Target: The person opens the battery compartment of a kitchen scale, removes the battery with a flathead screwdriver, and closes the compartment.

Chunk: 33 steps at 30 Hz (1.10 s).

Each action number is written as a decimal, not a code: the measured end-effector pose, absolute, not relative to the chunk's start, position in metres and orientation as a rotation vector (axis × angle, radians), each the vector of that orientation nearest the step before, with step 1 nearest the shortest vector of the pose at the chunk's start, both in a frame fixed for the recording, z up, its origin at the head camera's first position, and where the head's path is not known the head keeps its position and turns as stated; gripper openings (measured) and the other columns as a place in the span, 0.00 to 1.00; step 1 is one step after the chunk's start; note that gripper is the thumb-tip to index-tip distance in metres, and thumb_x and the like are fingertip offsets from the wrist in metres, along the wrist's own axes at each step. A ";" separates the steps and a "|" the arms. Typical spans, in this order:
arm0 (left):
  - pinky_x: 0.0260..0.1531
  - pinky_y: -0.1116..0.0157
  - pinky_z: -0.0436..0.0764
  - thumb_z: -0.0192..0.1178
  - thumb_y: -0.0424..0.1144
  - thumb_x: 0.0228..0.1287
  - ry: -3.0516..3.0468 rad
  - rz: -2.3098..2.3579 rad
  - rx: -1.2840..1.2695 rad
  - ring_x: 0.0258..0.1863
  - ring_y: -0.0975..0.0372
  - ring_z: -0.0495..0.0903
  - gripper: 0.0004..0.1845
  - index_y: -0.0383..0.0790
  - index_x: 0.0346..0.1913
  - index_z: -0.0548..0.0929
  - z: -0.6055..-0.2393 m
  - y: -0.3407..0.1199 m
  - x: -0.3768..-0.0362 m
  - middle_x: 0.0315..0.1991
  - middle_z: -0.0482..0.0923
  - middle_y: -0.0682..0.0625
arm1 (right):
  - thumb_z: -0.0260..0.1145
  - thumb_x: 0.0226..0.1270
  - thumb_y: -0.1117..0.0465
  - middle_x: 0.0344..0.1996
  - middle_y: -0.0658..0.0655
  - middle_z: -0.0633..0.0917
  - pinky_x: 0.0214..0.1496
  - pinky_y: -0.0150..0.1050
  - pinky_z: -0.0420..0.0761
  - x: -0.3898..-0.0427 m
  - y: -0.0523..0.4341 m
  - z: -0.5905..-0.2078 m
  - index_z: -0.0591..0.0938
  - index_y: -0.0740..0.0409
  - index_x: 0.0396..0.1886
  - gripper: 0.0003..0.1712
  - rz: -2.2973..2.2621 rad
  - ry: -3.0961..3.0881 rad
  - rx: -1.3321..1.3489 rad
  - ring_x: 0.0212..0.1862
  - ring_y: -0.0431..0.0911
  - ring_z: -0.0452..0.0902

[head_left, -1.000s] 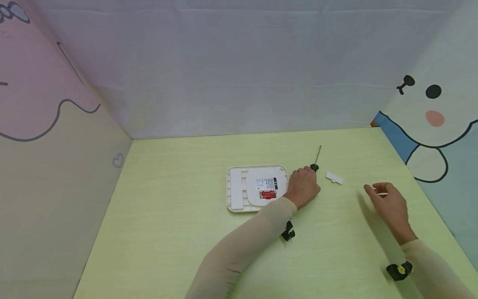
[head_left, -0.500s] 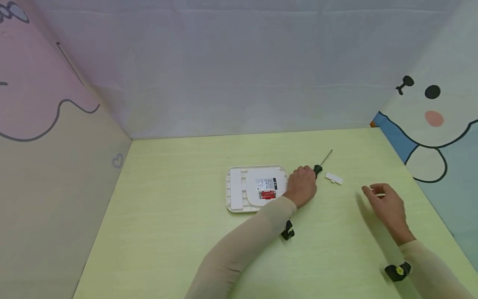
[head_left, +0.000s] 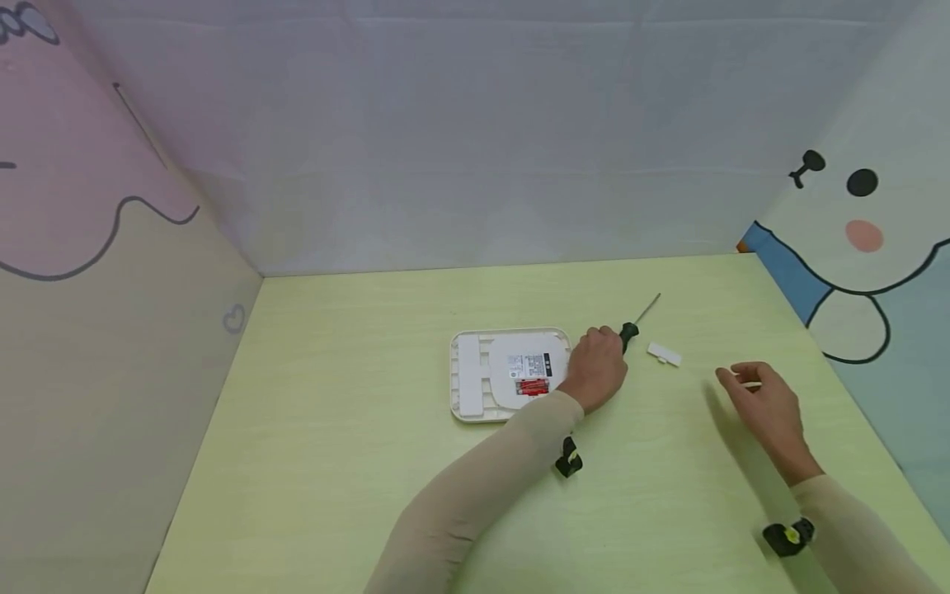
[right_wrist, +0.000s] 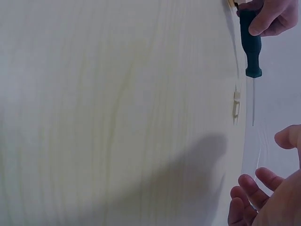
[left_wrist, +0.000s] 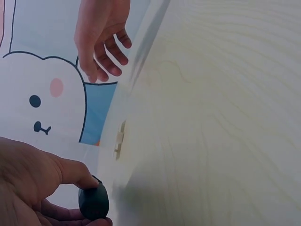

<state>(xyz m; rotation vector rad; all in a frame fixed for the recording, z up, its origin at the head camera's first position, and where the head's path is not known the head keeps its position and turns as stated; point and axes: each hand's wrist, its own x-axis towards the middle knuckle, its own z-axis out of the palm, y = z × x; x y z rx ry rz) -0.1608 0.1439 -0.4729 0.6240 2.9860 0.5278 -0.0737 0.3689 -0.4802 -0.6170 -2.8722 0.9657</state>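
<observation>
My left hand [head_left: 596,369] grips the dark green handle of a screwdriver [head_left: 629,332], whose thin metal shaft points away and to the right. In the right wrist view the screwdriver [right_wrist: 251,42] is seen from the side, with thumb and fingers around its handle. A white device [head_left: 469,375] lies on the table beside that hand, partly covered by it, with red batteries [head_left: 532,387] showing in its open compartment. My right hand [head_left: 768,417] hovers over the table at the right, fingers loosely bent and holding nothing. Between the hands lies a small white battery cover [head_left: 664,355].
The pale yellow-green table [head_left: 334,462] meets a plain light curtain [head_left: 482,140] at its back edge. Side panels with cartoon drawings stand at the left and right. A black wrist camera [head_left: 788,538] sits at the right sleeve.
The screwdriver has swung so that its tip points further right. My left hand has shifted slightly left with it; my right hand has drifted slightly left.
</observation>
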 end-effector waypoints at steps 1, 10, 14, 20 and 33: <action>0.25 0.71 0.79 0.56 0.39 0.69 2.992 0.546 0.625 0.30 0.64 0.78 0.09 0.35 0.41 0.79 -0.472 0.143 -0.161 0.32 0.77 0.49 | 0.53 0.72 0.39 0.52 0.70 0.78 0.30 0.30 0.70 -0.074 0.368 -0.479 0.72 0.68 0.59 0.36 0.969 -2.868 -0.603 0.47 0.58 0.74; 0.21 0.73 0.74 0.60 0.41 0.65 3.027 0.734 0.634 0.25 0.66 0.72 0.10 0.36 0.40 0.78 -0.460 0.127 -0.163 0.30 0.75 0.51 | 0.55 0.72 0.41 0.51 0.68 0.78 0.32 0.31 0.71 -0.084 0.359 -0.474 0.73 0.66 0.60 0.34 0.988 -2.863 -0.430 0.45 0.52 0.74; 0.22 0.74 0.72 0.61 0.41 0.65 3.026 0.803 0.630 0.26 0.66 0.72 0.10 0.36 0.40 0.77 -0.457 0.117 -0.163 0.31 0.74 0.51 | 0.55 0.72 0.40 0.53 0.68 0.77 0.35 0.34 0.71 -0.090 0.352 -0.471 0.72 0.65 0.62 0.35 1.027 -2.869 -0.376 0.47 0.54 0.74; 0.25 0.74 0.72 0.59 0.40 0.65 3.002 0.935 0.599 0.29 0.65 0.71 0.11 0.36 0.42 0.76 -0.455 0.098 -0.165 0.33 0.73 0.51 | 0.55 0.73 0.42 0.57 0.70 0.75 0.42 0.46 0.73 -0.103 0.333 -0.468 0.71 0.66 0.64 0.35 1.087 -2.863 -0.251 0.53 0.63 0.72; 0.28 0.68 0.70 0.56 0.42 0.66 2.884 1.241 0.492 0.31 0.61 0.70 0.08 0.40 0.41 0.74 -0.441 0.018 -0.174 0.34 0.71 0.51 | 0.59 0.71 0.45 0.61 0.68 0.73 0.52 0.59 0.72 -0.127 0.289 -0.463 0.72 0.65 0.64 0.33 1.167 -2.868 -0.029 0.56 0.64 0.71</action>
